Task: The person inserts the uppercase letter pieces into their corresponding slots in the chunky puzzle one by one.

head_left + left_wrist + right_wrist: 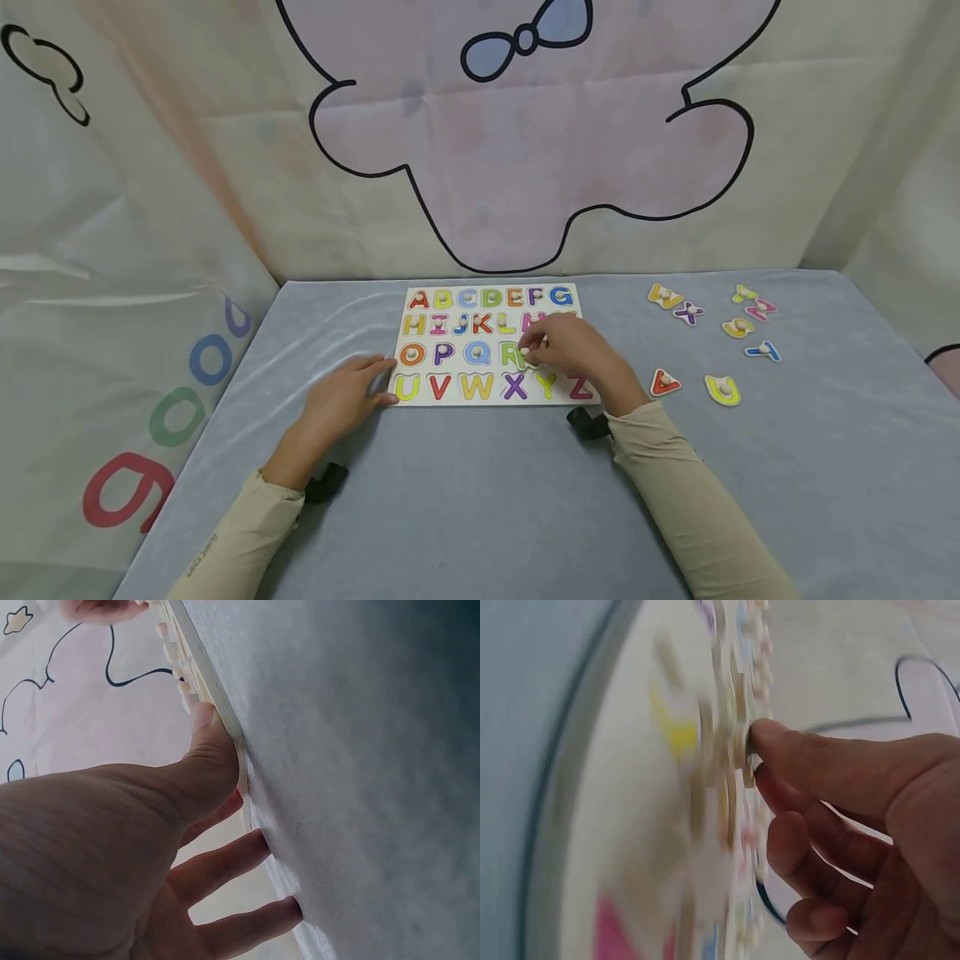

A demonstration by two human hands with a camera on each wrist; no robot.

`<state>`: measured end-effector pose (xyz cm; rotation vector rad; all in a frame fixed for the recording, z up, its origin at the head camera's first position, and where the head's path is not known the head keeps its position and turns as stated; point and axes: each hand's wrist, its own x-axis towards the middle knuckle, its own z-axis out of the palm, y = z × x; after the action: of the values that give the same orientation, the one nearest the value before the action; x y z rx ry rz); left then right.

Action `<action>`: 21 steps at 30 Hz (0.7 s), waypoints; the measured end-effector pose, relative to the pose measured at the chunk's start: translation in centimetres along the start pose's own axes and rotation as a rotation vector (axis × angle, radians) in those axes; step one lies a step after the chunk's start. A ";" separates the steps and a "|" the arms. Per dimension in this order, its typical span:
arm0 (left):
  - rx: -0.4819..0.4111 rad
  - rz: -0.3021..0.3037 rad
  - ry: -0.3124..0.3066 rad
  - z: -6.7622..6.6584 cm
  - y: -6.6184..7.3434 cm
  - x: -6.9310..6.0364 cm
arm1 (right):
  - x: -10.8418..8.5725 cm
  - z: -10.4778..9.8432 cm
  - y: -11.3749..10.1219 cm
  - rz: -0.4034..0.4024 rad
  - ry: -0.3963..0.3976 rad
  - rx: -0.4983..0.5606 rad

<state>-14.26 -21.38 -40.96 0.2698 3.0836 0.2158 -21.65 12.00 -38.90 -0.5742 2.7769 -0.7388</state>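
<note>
A white alphabet puzzle board (450, 400) lies on the cloth-covered table, with coloured letters in rows. My left hand (341, 402) is at its left edge; in the left wrist view the thumb (212, 750) presses the edge and the other fingers extend down to the cloth. Over the board's right part, my right hand (573, 346) pinches a knobbed letter piece (742, 742) between thumb and forefinger, beside the green R (510, 357). Which letter it is cannot be told. Knobs show on the upper letters; U, V, W, X and Y at the front look flat.
Several loose letter pieces lie right of the board: a yellow W (664, 296), a purple X (688, 313), a blue T (762, 351), a red V (664, 382) and a yellow U (723, 390) among them. A printed curtain (525, 167) hangs behind the table.
</note>
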 end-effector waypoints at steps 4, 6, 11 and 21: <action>0.000 -0.004 0.000 0.0 0.0 -0.1 | 1.2 1.0 -1.6 0.019 -0.010 0.004; 0.001 -0.003 0.000 -0.1 0.0 -0.1 | 1.6 1.4 -1.9 0.041 -0.002 -0.021; 0.009 0.003 0.002 0.0 0.0 0.0 | 2.3 1.7 -2.2 0.051 0.025 -0.111; 0.005 -0.003 -0.001 -0.1 0.2 -0.1 | 1.9 2.0 -3.1 0.071 0.040 -0.207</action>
<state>-14.15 -21.19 -40.79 0.2648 3.0834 0.2083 -21.79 7.84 -39.18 -0.4985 2.9152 -0.4555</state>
